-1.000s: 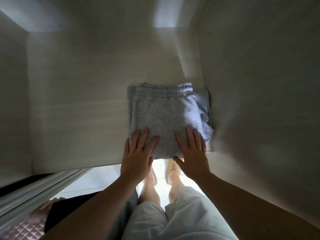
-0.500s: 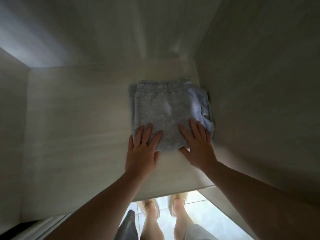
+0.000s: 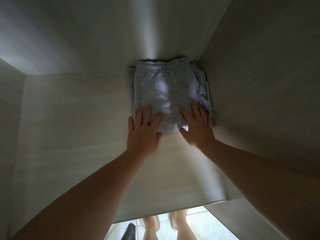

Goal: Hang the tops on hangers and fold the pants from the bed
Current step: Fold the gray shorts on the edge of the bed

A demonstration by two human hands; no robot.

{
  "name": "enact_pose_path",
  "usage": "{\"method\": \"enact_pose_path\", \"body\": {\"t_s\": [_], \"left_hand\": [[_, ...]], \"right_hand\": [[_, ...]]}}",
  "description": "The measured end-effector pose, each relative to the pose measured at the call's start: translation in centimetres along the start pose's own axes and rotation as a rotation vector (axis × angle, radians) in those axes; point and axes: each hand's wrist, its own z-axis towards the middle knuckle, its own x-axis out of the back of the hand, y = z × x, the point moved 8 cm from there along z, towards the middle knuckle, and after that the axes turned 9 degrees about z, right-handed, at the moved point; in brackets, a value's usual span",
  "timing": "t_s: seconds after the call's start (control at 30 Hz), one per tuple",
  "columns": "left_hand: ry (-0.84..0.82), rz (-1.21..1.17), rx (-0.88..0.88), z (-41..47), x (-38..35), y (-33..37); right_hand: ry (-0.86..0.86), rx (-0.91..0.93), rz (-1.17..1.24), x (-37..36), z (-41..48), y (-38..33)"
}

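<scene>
Pants (image 3: 166, 94), grey and folded, lie on the shelf (image 3: 78, 118) at upper centre of the frame, beside the right wall (image 3: 259, 84). My left hand (image 3: 143, 130) and right hand (image 3: 197, 129) rest flat on the near fold, fingers straight, gripping nothing. Even pressure should keep it square.

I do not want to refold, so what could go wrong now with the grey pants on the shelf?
1. The grey pants show loose layers beside the side wall; more pushing may bunch them.
2. The left hand and right hand lie flat on the near edge; dragging them back might pull the fold open.
</scene>
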Motion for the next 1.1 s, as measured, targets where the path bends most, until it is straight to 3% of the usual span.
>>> {"method": "enact_pose_path", "body": {"t_s": [0.2,0.4,0.7,0.87,1.1], "left_hand": [[-0.034,-0.003,0.052,-7.8,-1.3,1.2],[-0.267,-0.025,0.095,-18.0,-3.9,3.1],[-0.425,-0.039,0.096,-28.1,-1.8,4.3],[-0.393,-0.061,0.143,-32.1,0.9,5.4],[-0.197,-0.136,0.312,-38.0,3.3,8.1]], "right_hand": [[-0.081,-0.105,-0.04,-3.5,-8.2,0.6],[-0.246,-0.181,-0.003,-6.1,-18.4,1.0],[-0.322,-0.205,0.006,-4.3,-28.6,1.7],[-0.261,-0.084,-0.013,-1.7,-32.3,1.8],[-0.186,0.189,-0.063,1.4,-36.7,2.2]]}}
